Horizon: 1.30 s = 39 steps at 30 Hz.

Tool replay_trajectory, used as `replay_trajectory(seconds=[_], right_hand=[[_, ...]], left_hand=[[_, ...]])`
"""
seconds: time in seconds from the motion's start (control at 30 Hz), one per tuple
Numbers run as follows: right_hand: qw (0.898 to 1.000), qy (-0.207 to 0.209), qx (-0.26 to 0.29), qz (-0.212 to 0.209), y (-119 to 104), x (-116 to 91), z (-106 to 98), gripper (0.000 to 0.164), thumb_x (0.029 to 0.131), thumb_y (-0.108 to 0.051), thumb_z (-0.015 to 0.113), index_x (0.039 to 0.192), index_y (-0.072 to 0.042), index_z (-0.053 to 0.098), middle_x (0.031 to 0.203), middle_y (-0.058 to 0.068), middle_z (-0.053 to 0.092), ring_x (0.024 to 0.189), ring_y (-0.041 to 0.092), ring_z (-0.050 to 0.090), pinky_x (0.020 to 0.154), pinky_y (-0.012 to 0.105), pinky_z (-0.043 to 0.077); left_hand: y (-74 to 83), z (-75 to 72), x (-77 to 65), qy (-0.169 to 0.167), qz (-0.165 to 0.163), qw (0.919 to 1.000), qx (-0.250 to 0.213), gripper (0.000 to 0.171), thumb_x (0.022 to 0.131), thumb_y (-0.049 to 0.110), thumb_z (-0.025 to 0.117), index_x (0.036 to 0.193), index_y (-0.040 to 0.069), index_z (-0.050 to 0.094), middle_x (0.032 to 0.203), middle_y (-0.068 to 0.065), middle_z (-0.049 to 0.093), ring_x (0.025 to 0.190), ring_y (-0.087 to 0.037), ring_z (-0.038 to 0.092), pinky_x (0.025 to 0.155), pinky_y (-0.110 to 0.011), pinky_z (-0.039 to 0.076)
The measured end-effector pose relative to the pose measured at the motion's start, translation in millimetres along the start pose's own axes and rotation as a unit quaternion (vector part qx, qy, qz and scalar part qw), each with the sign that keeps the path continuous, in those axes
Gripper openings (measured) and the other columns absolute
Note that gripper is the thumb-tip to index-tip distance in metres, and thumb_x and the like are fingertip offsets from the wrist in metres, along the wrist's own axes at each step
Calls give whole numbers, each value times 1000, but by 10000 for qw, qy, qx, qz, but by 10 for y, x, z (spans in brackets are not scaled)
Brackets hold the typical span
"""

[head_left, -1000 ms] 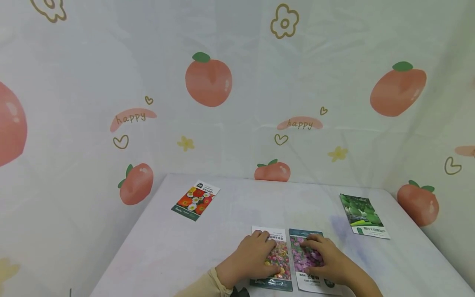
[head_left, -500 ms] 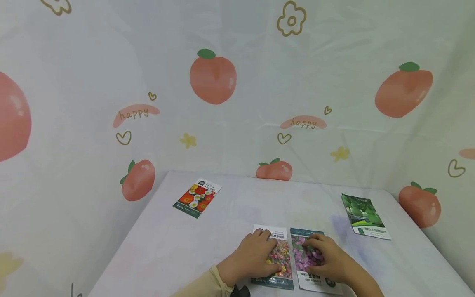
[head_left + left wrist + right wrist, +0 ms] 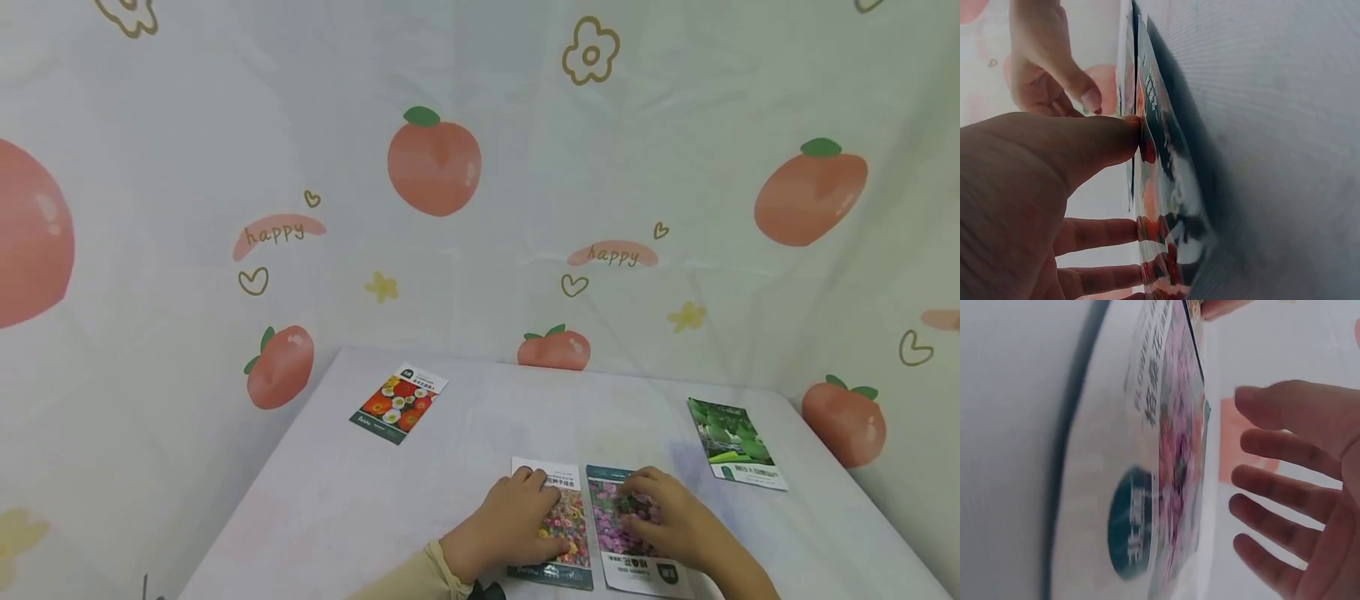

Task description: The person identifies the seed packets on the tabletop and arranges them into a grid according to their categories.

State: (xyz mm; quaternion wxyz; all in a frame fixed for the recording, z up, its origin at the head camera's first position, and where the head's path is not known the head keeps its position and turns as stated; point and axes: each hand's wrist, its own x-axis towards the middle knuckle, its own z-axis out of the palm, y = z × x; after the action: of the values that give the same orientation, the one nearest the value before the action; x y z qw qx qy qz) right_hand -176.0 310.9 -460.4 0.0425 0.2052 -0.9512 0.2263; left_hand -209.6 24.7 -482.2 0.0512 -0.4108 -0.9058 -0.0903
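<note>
My left hand rests its thumb and spread fingertips on a seed packet printed with many small mixed flowers. The left wrist view shows those fingertips touching the flat face of the packet. Beside it lies a second packet with pink-purple flowers and white lettering area. My right hand is just above this one, and in the right wrist view its loosely spread fingers are apart from the packet, holding nothing. Each hand hides part of the packet under it.
A seed packet with red, orange and white flowers lies at the table's back left. Another packet with a green vegetable picture lies toward the right edge. A white curtain with peach prints surrounds the white table.
My right hand has lifted off the pink-purple packet, its thumb no longer on the surface. The left hand stays on its packet, and the head view has shifted slightly.
</note>
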Motion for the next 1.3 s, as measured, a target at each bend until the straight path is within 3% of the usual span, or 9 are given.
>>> replay_trajectory(seconds=[0.17,0.63,0.8,1.03,1.3], right_hand=[[9998,175,-18,-20,78,38,-68,24,92,-24,84,113,-18,73,116,-7,68,107,26,71,89,43,60],[9913,788,-437,962,503,202,-301,25,93,-19,82,113,-5,76,110,9,76,105,36,71,85,55,59],[9857,778,-577,1376,675,231,-392,33,96,-23,78,118,1,74,115,21,74,107,43,70,88,62,56],[9804,948,-765,1550,888,236,-499,41,99,-25,74,123,8,70,128,33,65,111,53,65,90,67,53],[9758,604,-764,1957,1112,285,-621,42,104,-24,64,129,10,66,135,41,57,125,63,54,98,75,46]], left_hand=[[-2,7,-2,-78,-78,9999,29,57,93,69,67,126,22,72,118,0,67,108,-17,61,74,-31,54],[-4,7,20,-113,-211,9997,40,58,92,70,67,127,23,72,121,0,68,113,-18,61,80,-34,56],[2,-10,41,-193,-273,9994,-5,60,92,71,67,129,24,72,123,-1,68,114,-19,61,81,-35,56],[-1,-2,62,-269,-279,9993,-5,62,92,71,66,131,24,71,124,-1,68,115,-19,61,82,-35,56],[5,-10,85,-255,-231,9994,87,62,92,72,65,130,24,72,122,0,68,115,-18,61,82,-34,56]])
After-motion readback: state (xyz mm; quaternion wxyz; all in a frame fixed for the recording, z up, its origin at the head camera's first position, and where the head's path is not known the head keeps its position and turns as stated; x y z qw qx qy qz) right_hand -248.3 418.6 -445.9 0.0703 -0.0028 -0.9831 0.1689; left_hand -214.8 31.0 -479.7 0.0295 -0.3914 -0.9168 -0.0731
